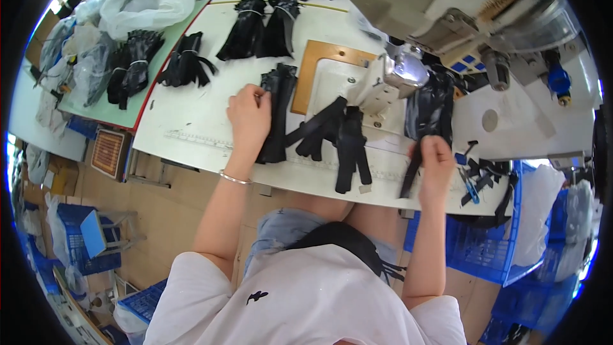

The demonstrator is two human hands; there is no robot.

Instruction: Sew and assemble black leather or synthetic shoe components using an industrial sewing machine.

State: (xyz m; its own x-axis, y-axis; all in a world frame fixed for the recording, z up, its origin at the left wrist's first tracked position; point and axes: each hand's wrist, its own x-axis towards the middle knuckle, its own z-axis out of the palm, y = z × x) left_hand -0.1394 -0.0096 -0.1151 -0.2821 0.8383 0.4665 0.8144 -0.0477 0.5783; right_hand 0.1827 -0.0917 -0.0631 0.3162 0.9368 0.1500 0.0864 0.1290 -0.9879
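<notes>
Black strip pinched in your right hand; left hand at bundle, grip unclear; white table, tan floor.

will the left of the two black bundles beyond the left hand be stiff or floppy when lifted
The left bundle probably lifts as one piece, since a pale tie cinches it near its far end. Its near end would likely flop or fan, as it flares there.

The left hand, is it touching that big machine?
Apart. In the head view, a black bundle and the wooden frame lie between the left hand and the machine.
</notes>
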